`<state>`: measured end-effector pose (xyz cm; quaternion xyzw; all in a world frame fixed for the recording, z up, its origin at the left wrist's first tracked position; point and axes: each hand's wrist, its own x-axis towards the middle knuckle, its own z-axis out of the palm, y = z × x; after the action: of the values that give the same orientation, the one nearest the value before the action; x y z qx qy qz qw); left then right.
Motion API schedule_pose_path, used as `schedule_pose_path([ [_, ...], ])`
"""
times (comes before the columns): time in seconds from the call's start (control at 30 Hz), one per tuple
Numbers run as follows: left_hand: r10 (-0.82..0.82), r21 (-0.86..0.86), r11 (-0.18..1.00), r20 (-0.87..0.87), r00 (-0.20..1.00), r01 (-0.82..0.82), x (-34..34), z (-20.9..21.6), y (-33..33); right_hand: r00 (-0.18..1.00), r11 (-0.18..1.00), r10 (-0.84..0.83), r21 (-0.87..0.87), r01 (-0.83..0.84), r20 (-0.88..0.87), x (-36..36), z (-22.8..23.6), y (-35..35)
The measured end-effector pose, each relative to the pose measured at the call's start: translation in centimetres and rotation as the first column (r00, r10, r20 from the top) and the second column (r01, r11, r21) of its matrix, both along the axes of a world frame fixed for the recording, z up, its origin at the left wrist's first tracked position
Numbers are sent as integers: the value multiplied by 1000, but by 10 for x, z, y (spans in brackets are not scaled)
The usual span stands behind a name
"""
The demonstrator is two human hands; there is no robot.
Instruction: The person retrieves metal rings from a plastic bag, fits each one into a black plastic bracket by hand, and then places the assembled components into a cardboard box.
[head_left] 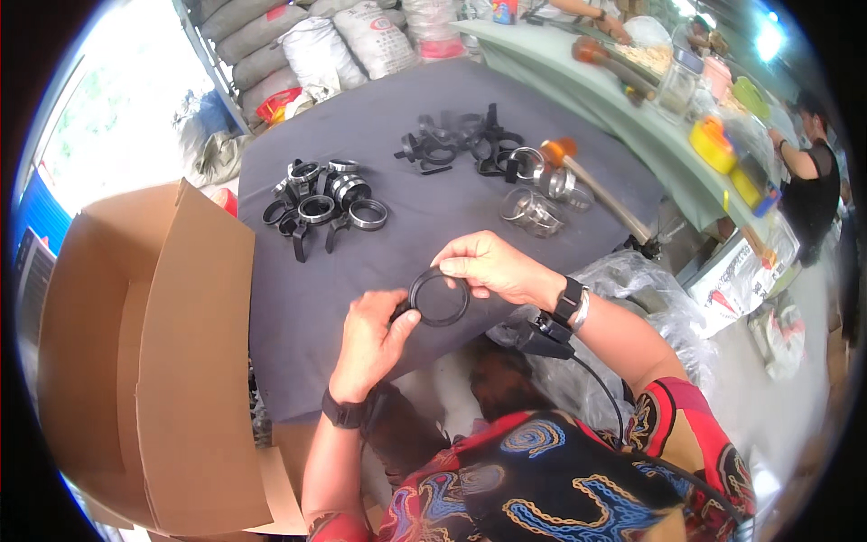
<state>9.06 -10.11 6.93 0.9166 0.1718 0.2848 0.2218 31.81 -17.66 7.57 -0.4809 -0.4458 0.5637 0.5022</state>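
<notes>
Nearest, a patterned red and blue sleeve (542, 479). Above it, a black ring (439, 297) pinched between both hands: left hand (375, 339) gripping its lower left edge, right hand (492, 266) its upper right rim. Flat, smooth, matte. Beyond the ring, on dark cloth (397, 253), ring piles (325, 203), shiny metal bands (533, 210), a hammer (591, 185).

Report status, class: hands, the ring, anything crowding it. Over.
Left hand and right hand both grip the black ring, held above the dark table. Heaps of rings lie farther back, apart. Nothing crowding.
</notes>
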Motion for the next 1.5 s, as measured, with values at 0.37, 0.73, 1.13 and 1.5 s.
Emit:
schedule_pose_path([
  [0.37, 616, -880, 450, 181, 767, -154, -68, -67, -52, -229, 613, -583, 607, 506, 780, 147, -30, -28],
  [0.73, 685, -863, 458, 189, 704, -214, -78, -100, -63, -117, 746, -454, 448, 493, 883, 203, -53, -66],
  [1.13, 561, -899, 342, 429, 708, 273, -40, -63, -72, 941, 989, -59, 146, 10, 332, -19, -1, -58],
  [1.5, 558, -879, 412, 453, 695, 241, -46, -66, -73, 774, 812, -172, 532, -239, 610, -112, -32, -34],
])
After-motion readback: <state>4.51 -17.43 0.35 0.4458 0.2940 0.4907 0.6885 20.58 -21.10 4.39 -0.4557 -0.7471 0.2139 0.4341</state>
